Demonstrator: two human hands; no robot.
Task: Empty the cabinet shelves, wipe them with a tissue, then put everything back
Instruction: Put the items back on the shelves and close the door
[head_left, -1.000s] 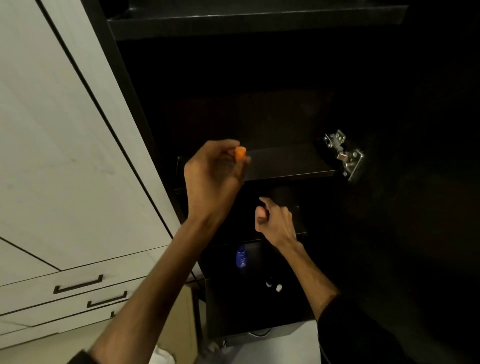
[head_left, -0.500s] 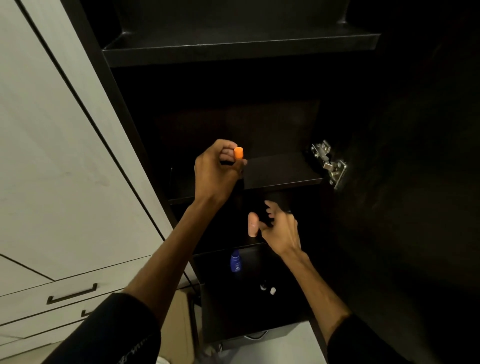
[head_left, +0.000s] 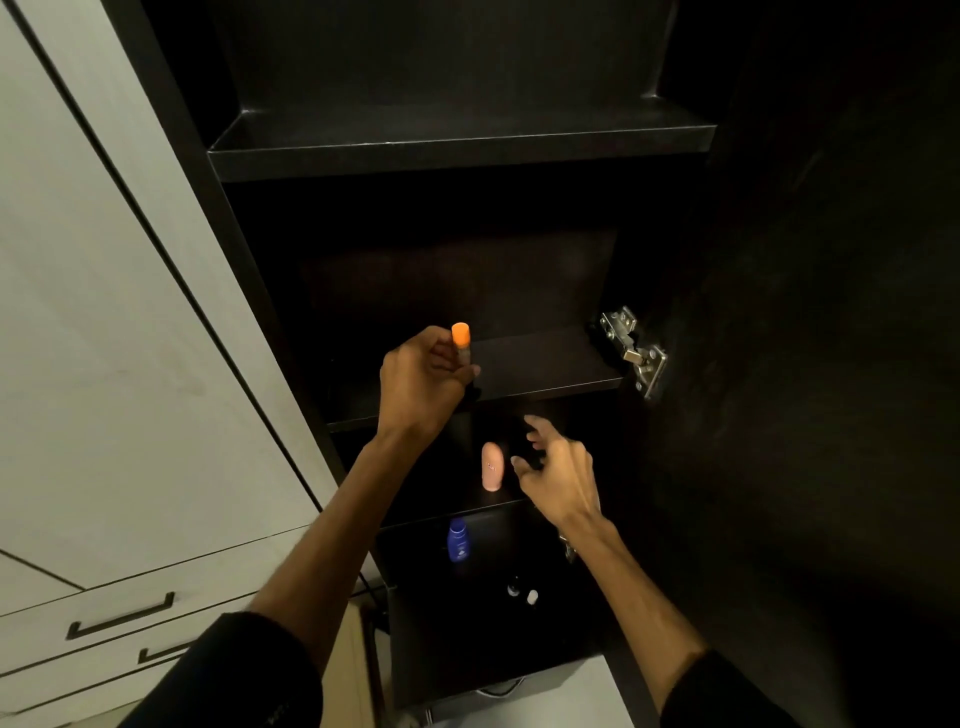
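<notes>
My left hand (head_left: 421, 384) grips a small dark bottle with an orange cap (head_left: 460, 338), held upright at the front left of the middle shelf (head_left: 550, 364) of the dark cabinet. One shelf lower, a pink bottle (head_left: 491, 466) stands upright near the front edge. My right hand (head_left: 558, 475) hovers just right of it with fingers spread, not touching it. Below, a blue bottle (head_left: 458, 540) stands on a lower shelf, with two small dark bottles (head_left: 522, 593) further down.
The top shelf (head_left: 457, 148) is bare. A metal hinge (head_left: 634, 351) sticks out at the right end of the middle shelf, beside the open dark door (head_left: 810, 364). White cabinet fronts and drawers (head_left: 119, 618) lie to the left.
My right hand has let go of the pink bottle, which now stands alone on its shelf, and has drawn back to the right. My left hand still holds the orange-capped bottle.
</notes>
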